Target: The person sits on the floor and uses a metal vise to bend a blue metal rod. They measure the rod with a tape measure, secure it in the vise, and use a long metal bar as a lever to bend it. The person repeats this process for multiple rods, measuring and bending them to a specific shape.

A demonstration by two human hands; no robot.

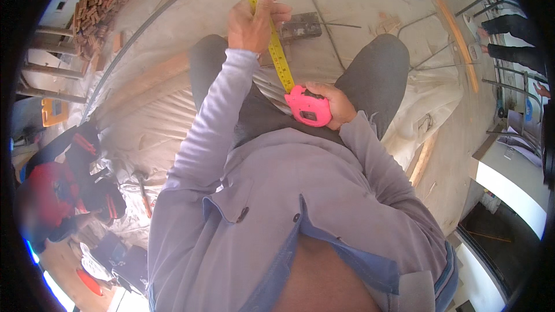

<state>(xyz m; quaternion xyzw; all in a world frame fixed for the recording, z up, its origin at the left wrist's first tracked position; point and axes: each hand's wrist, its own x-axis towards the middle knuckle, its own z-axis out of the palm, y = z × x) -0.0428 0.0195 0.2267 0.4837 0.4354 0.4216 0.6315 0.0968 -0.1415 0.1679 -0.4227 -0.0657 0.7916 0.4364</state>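
In my right hand [341,104] sits a pink tape measure [309,107], its case held low between my knees. The yellow blade [278,58] runs out of it, up and to the left, past the top edge of the view, so its far end is out of sight. Partway along, my left hand [253,23] grips the blade between thumb and fingers. Beyond that hand, on the floor, lies a dark grey block [300,26] with a thin rod sticking out.
Brick-like pieces [104,8] are heaped at the far left. A long cable or rod [150,20] curves over the sheet-covered floor. On the right lie a wooden strip [458,43] and metal rods. One person [58,190] is at the left, another's legs [514,40] at the right.
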